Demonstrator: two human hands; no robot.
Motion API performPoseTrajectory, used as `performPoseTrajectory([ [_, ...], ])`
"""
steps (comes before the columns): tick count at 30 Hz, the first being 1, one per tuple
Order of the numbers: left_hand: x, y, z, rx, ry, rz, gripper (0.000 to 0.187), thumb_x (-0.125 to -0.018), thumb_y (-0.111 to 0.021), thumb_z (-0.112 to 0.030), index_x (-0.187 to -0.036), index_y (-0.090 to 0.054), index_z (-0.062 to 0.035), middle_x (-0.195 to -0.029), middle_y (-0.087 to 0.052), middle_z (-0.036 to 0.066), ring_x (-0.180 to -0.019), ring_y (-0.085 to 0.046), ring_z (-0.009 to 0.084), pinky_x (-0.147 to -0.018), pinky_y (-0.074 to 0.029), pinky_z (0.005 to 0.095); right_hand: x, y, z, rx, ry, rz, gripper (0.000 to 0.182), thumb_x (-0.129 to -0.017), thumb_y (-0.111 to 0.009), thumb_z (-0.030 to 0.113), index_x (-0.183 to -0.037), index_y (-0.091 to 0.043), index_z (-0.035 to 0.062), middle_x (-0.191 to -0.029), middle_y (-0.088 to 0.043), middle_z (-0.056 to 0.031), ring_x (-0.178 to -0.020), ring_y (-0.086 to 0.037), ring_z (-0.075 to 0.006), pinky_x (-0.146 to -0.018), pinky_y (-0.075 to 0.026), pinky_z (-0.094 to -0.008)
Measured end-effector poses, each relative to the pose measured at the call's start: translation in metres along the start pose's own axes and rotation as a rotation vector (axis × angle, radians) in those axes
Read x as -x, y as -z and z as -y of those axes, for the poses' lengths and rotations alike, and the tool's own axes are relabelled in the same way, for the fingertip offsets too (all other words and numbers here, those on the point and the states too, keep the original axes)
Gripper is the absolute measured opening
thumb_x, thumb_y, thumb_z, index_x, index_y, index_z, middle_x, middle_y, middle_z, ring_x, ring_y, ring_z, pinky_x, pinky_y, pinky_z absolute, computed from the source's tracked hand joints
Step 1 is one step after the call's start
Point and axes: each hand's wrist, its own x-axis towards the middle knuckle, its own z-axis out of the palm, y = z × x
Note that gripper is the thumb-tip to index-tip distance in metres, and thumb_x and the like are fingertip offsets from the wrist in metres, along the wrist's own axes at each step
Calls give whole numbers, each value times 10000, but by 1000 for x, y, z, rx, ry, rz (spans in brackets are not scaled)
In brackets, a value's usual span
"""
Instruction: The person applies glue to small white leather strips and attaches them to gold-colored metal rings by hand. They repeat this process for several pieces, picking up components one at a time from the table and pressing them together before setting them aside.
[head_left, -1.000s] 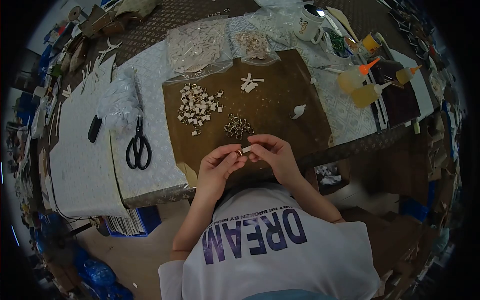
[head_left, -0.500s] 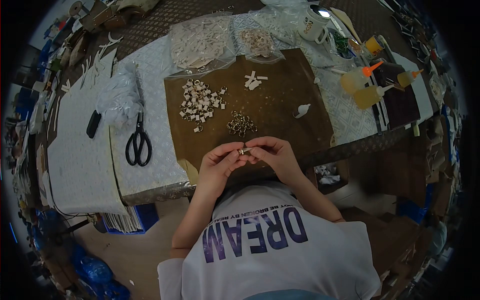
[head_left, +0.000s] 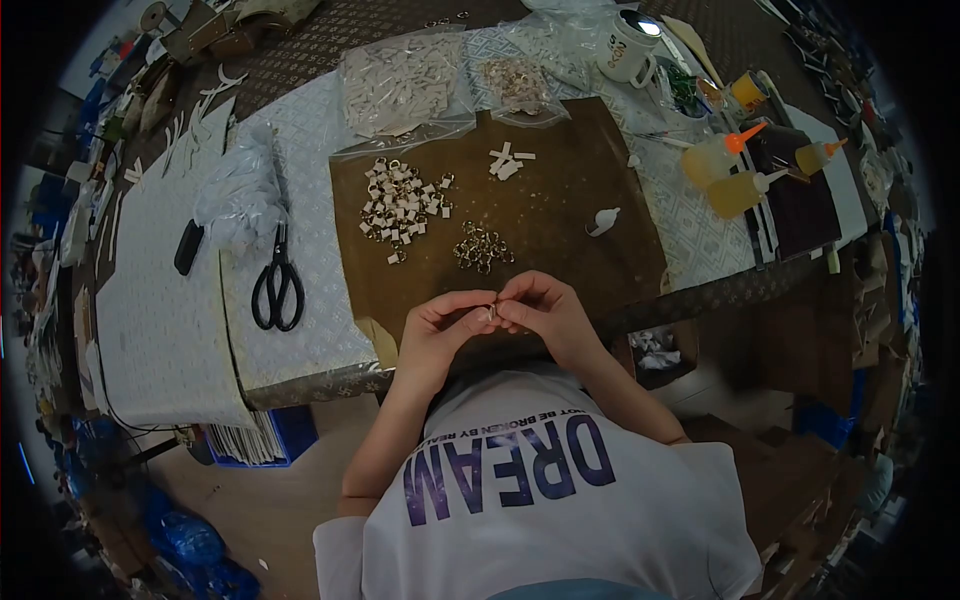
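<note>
My left hand [head_left: 448, 325] and my right hand [head_left: 545, 312] meet at the front edge of the brown mat [head_left: 590, 150]. Between their pinched fingertips is a small ring piece with a pale strip [head_left: 491, 311], partly hidden by the fingers. Just beyond the hands lies a small pile of metal rings [head_left: 483, 248]. A larger pile of rings with pale tabs [head_left: 400, 205] sits to its left. Farther back on the mat are several loose pale strips [head_left: 509, 162]. A small white object [head_left: 604, 221] rests at the mat's right.
Black-handled scissors [head_left: 278, 292] and a crumpled plastic bag [head_left: 242, 190] lie left of the mat. Bags of pale pieces [head_left: 400, 80] line its back edge. A white mug [head_left: 625, 50] and glue bottles [head_left: 735, 192] stand at the back right.
The fingertips have drawn closer together around the small piece, which now shows less between them. My left hand has shifted slightly to the right.
</note>
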Motion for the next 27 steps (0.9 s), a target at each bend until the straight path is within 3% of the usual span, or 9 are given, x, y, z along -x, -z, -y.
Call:
performPoseTrajectory([
  [7,1,-6,5,-190,-93,-122,203,-821,-654,5,-1023,-638,26,-891,-666,67,-791,-625,108,-728,-511,217,9,-3,14,542,256,-27,104,-824,-669,48,-889,-604,0,-839,-629,-21,-824,-592,-68,-719,-479,-200],
  [13,0,-13,-2,-53,8,-113,201,-818,-657,7,-1018,-651,20,-888,-672,70,-781,-624,103,-719,-508,210,6,6,2,239,148,9,72,-814,-655,-10,-842,-591,8,-903,-611,-47,-811,-578,-78,-698,-466,-202],
  [22,-6,-9,10,-181,-61,-95,182,-802,-668,6,-984,-668,15,-895,-679,84,-767,-628,113,-715,-515,228,7,14,5,239,154,4,89,-822,-655,4,-859,-575,5,-895,-589,-32,-812,-562,-70,-709,-456,-196],
  [27,-13,-7,7,81,112,-136,206,-792,-673,13,-998,-654,16,-905,-678,105,-791,-654,153,-719,-533,244,-8,53,-5,458,605,-652,230,-827,-655,24,-1020,-530,18,-918,-562,-32,-827,-539,-78,-733,-434,-204],
])
